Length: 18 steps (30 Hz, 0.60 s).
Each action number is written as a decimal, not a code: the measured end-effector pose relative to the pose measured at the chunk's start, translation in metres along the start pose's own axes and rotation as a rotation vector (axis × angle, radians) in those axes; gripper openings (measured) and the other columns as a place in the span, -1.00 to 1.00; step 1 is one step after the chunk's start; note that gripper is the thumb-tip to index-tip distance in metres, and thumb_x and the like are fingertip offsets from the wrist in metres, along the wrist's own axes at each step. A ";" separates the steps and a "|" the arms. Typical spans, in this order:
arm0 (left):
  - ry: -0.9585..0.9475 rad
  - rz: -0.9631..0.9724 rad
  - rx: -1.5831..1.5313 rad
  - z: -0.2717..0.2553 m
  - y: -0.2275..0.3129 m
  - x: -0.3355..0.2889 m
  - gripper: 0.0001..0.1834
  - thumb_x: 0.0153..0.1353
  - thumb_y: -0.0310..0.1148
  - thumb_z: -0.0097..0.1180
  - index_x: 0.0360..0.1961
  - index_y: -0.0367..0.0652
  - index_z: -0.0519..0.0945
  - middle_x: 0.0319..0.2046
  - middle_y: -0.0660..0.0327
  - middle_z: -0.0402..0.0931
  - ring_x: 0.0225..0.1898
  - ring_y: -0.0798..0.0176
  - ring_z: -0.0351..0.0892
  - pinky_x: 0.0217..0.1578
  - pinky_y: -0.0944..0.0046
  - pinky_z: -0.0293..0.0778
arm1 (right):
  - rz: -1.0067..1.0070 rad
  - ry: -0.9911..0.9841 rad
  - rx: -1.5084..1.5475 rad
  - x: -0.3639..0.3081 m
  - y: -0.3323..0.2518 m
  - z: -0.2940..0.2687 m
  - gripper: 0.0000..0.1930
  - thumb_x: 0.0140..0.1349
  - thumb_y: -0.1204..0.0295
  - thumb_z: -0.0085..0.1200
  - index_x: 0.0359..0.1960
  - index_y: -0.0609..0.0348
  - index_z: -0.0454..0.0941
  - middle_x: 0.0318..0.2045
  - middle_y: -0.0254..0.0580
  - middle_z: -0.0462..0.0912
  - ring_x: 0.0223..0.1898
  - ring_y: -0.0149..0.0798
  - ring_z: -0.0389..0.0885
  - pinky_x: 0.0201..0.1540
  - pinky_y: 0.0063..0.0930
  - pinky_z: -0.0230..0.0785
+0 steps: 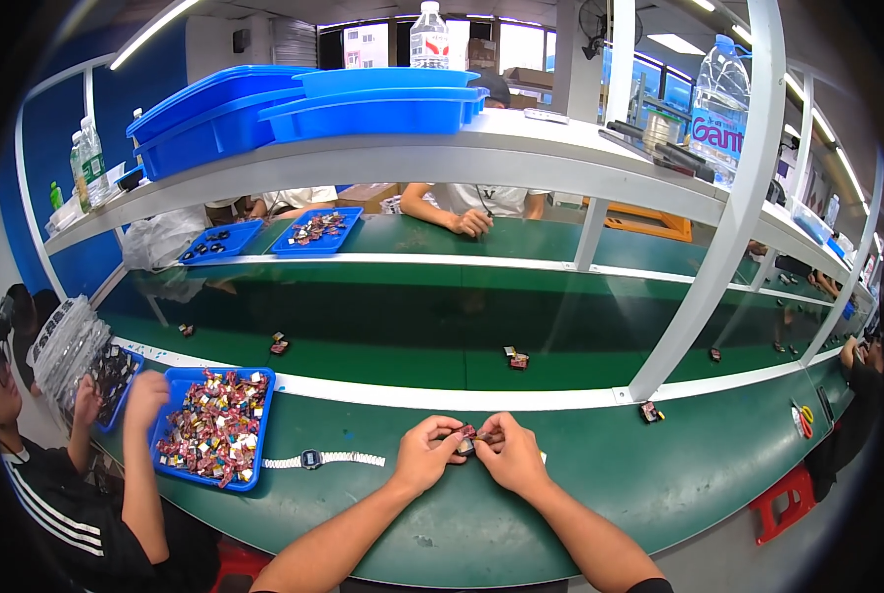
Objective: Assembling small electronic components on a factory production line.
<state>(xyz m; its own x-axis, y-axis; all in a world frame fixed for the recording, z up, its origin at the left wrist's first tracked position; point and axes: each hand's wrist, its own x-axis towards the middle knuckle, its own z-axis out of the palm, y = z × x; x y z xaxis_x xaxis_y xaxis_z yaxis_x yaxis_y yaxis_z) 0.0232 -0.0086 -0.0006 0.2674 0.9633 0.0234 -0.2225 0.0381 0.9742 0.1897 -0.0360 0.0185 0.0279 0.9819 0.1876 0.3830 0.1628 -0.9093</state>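
1. The left hand (425, 457) pinches a small red-and-black piece (466, 445) between thumb and fingertips, just above the green bench (363, 519).
2. The right hand (511, 455) pinches the same piece from the other side; its exact fingertip contact is partly hidden.
3. This piece seems to be mid-handling, since both hands are on it; whether any part of it is finished cannot be told.
4. To the left, a blue tray (267, 410) holds a large pile of similar small parts (214, 425), so much appears left to handle.
5. A few similar pieces lie well apart on the green strip (580, 326) beyond the white rail (412, 396), perhaps already dealt with.
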 end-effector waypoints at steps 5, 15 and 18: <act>0.008 -0.002 0.003 0.001 0.000 0.000 -0.80 0.30 -0.55 0.10 -0.08 -0.37 0.49 -0.17 0.06 0.57 -0.22 0.28 0.65 -0.27 0.31 0.70 | -0.224 0.086 -0.273 -0.002 -0.002 0.003 -0.83 0.07 0.54 0.26 -0.34 0.27 0.52 -0.47 -0.13 0.60 -0.50 -0.21 0.64 -0.38 -0.40 0.53; 0.045 0.110 0.046 0.004 -0.011 -0.003 -0.82 0.28 -0.60 0.09 -0.11 -0.44 0.46 -0.14 0.03 0.57 -0.20 0.26 0.68 -0.23 0.33 0.70 | -0.286 0.175 -0.552 -0.008 -0.002 0.015 -0.86 0.08 0.43 0.23 -0.38 0.22 0.58 -0.44 -0.06 0.62 -0.40 0.01 0.63 -0.31 -0.15 0.53; 0.061 0.085 0.019 0.005 -0.008 -0.003 -0.83 0.28 -0.61 0.09 -0.13 -0.44 0.46 -0.15 0.02 0.56 -0.20 0.25 0.68 -0.23 0.33 0.70 | -0.382 0.191 -0.529 -0.006 0.001 0.015 -0.89 0.08 0.47 0.22 -0.38 0.21 0.58 -0.43 -0.09 0.62 -0.37 -0.02 0.63 -0.29 -0.17 0.52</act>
<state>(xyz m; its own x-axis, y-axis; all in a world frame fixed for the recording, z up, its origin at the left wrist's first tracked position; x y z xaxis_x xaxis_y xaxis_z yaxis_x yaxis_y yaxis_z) 0.0284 -0.0130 -0.0071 0.1911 0.9772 0.0926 -0.2237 -0.0485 0.9734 0.1755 -0.0405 0.0111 -0.0552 0.8224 0.5662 0.7972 0.3777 -0.4709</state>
